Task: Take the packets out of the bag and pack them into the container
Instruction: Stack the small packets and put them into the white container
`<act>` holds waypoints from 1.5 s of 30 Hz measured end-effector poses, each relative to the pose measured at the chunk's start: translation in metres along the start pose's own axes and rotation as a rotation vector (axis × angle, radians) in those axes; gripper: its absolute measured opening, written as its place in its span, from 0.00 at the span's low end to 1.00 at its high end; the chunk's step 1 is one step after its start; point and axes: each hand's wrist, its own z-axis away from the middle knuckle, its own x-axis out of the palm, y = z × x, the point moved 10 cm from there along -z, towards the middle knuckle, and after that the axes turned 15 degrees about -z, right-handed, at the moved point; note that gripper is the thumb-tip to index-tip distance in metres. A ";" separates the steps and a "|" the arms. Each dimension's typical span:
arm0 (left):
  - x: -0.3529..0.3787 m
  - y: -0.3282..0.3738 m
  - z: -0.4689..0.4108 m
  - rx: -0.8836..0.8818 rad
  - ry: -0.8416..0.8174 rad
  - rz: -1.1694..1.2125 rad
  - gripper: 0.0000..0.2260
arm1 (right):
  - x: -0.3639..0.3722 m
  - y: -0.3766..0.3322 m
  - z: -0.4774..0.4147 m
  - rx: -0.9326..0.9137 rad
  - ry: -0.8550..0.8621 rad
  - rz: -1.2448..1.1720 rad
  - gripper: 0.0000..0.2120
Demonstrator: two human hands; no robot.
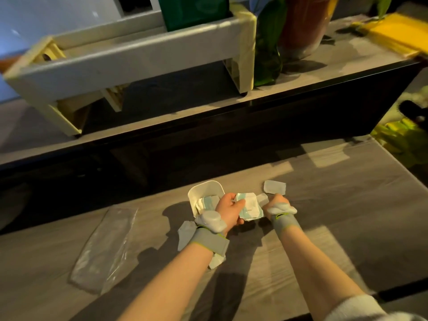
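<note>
Most of the unpacking looks done. On the table (324,205) the bag (104,246) lies flat and seemingly empty, well left of the work. The container (203,187) stands just beyond the left hand (228,208) and holds a few stowed packets (208,202), with room to spare as far as can be judged. The left hand grips a stack (250,208) of packets right beside the container's rim. The right hand (278,202) has its fingers curled at the edge of a small packet (262,198); whether it pinches it cannot be told. Loose on the table are a far packet (275,186) beyond the right hand and two near packets (186,235) partly under the left wrist. What remains, likely, is dropping in the stack and gathering those strays.
</note>
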 end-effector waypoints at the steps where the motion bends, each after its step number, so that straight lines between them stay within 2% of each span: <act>1: -0.001 0.000 0.000 -0.003 0.000 0.000 0.05 | 0.001 -0.001 -0.002 0.002 -0.013 -0.002 0.17; 4: 0.001 0.000 -0.005 -0.019 0.006 -0.039 0.08 | -0.005 0.000 -0.002 0.024 -0.051 -0.105 0.14; 5: 0.002 0.000 -0.006 -0.026 0.004 -0.048 0.08 | -0.008 0.001 -0.004 0.020 -0.040 -0.203 0.11; 7: 0.002 0.000 -0.011 -0.038 0.012 -0.061 0.09 | -0.014 0.002 -0.011 -0.001 -0.014 -0.572 0.03; 9: 0.003 0.001 -0.012 -0.055 0.016 -0.054 0.09 | -0.024 -0.006 -0.005 -0.073 -0.022 -0.917 0.11; 13: 0.009 0.007 -0.008 -0.039 -0.003 0.053 0.03 | -0.043 -0.033 0.021 -0.286 -0.162 -1.094 0.15; 20: 0.019 0.021 0.013 0.019 -0.103 0.160 0.04 | -0.042 -0.043 0.043 -0.418 -0.337 -0.958 0.18; 24: 0.018 0.022 0.018 0.036 -0.106 0.152 0.07 | -0.029 -0.052 0.049 -0.439 -0.403 -0.884 0.24; 27: 0.013 0.025 0.017 0.070 -0.068 0.146 0.08 | -0.023 -0.058 0.051 -0.392 -0.450 -0.867 0.20; 29: 0.006 0.027 0.014 0.079 -0.025 0.131 0.08 | -0.027 -0.053 0.037 -0.324 -0.369 -0.913 0.19; 32: -0.006 0.029 0.006 0.079 0.032 0.126 0.06 | -0.046 -0.024 -0.003 -0.166 -0.085 -0.940 0.15; 34: -0.013 0.030 0.003 0.083 0.052 0.109 0.06 | -0.058 -0.005 -0.018 -0.130 0.053 -0.726 0.09; 35: -0.018 0.031 0.001 0.084 0.062 0.102 0.06 | -0.059 0.001 -0.027 -0.110 0.088 -0.607 0.11; 41: -0.033 0.031 -0.011 0.077 0.108 0.070 0.06 | -0.041 -0.012 -0.048 -0.124 0.004 -0.204 0.24; 45: -0.037 0.029 -0.016 0.066 0.113 0.035 0.11 | -0.029 -0.029 -0.059 -0.161 -0.066 -0.091 0.27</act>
